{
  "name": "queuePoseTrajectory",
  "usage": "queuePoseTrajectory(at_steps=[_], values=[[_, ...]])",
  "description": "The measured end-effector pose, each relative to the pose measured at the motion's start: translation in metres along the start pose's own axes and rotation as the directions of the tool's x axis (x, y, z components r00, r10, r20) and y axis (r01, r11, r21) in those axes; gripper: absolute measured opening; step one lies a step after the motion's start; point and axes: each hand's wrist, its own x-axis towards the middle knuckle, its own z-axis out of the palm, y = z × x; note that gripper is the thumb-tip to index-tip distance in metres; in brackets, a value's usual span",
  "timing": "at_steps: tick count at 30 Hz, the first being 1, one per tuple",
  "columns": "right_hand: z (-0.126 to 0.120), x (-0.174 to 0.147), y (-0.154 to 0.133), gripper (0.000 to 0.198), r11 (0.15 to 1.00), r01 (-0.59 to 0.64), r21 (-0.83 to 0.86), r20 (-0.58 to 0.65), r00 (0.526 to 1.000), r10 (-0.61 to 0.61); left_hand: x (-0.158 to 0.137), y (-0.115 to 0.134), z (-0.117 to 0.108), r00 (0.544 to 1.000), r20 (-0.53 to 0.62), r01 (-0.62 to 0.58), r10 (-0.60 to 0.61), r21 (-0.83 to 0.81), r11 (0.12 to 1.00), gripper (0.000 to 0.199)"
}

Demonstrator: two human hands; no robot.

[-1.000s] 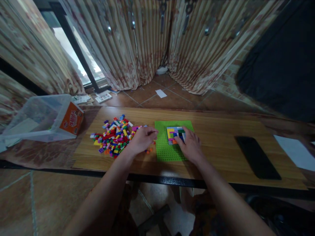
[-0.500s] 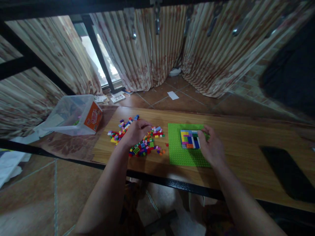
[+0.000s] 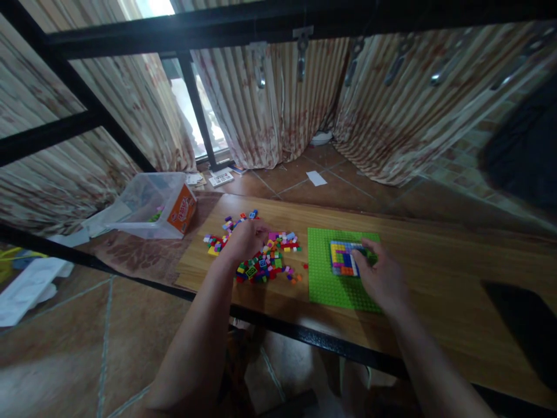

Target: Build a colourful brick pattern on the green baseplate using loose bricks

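My left hand (image 3: 247, 239) is over the pile of small coloured toy bricks (image 3: 265, 261), its fingers curled down and drawn together; what they hold, if anything, is hidden. On the green baseplate (image 3: 322, 290) lies a flat rectangular build of toy bricks (image 3: 342, 258) in yellow, purple, blue, white and orange. My right hand (image 3: 383, 273) is at the right end of this build, thumb near its edge and fingers bent over the far side. The hand covers that end, and anything pinched there cannot be made out.
A clear plastic box (image 3: 150, 220) with an orange label stands left of the pile. A dark flat object (image 3: 517, 325) lies on the wooden tabletop (image 3: 435, 261) at the right. A black metal bar (image 3: 278, 26) with hanging clips runs across the top.
The whole view has shifted, so things appear lower and further right. My left hand stays over the pile, its fingers bent further down. My right thumb has come nearer the build's front part.
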Motion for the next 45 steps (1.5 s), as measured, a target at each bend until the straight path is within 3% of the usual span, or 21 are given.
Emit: queuePoseTrajectory(at_steps=[5,12,17,24,30,37,45], values=[[0.001,0.000,0.001,0.049,1.000,0.014,-0.013,0.014,1.000,-0.014,0.001,-0.009,-0.009,0.997,-0.053,0.052,-0.048,0.084,0.995,0.025],[0.003,0.000,0.006,0.049,0.999,0.020,-0.039,0.037,0.999,-0.018,-0.010,-0.014,-0.024,0.979,0.180,0.097,-0.098,0.018,0.995,0.027],[0.005,0.000,0.009,0.044,0.997,0.056,-0.055,0.035,0.998,-0.054,-0.016,-0.016,-0.032,0.964,0.226,0.143,-0.142,0.010,0.990,0.020],[0.007,-0.001,0.011,0.043,0.994,0.085,-0.061,0.044,0.996,-0.082,-0.026,-0.025,-0.050,0.979,0.131,0.153,-0.155,0.024,0.988,0.020],[0.009,0.000,0.011,0.045,0.991,0.097,-0.086,0.060,0.994,-0.092,-0.034,-0.021,-0.060,0.966,0.217,0.139,-0.142,0.028,0.990,0.019],[0.011,-0.001,0.015,0.046,0.989,0.104,-0.102,0.065,0.993,-0.098,-0.031,-0.033,-0.055,0.951,-0.043,0.308,-0.306,0.119,0.944,0.027],[0.012,0.001,0.016,0.052,0.985,0.105,-0.137,0.097,0.991,-0.092,-0.023,-0.024,-0.041,0.972,0.025,0.230,-0.236,0.141,0.963,0.031]])
